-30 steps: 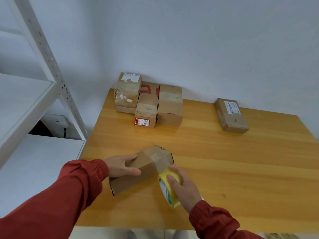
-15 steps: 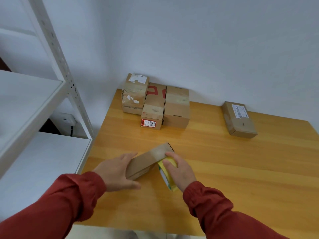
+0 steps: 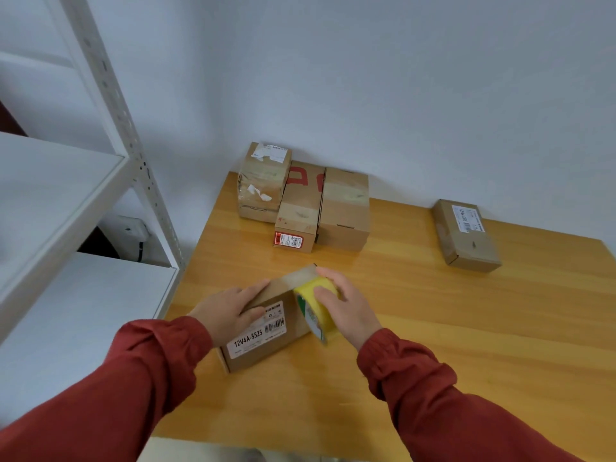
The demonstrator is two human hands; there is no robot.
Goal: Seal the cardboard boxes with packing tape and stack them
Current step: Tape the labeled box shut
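Pale wood worktop (image 3: 466, 328) stands against a white wall, with a white metal shelf rack (image 3: 133, 145) at its left. Half a second ago the near cardboard box (image 3: 266, 341) was tipped on edge showing a plain side; it now lies flat at the front left of the worktop, its white label reading 12V4A-5525 facing up. The left grip (image 3: 230, 308) has come from the box's side onto its top and lies there flat, fingers straight, pressing down. The right grip (image 3: 346, 308) is curled round the yellow tape roll (image 3: 311, 305), which it holds on edge against the box's right end. Three taped boxes (image 3: 300, 208) sit side by side, touching, at the back by the wall, and a lone box (image 3: 466, 235) lies well apart at the right
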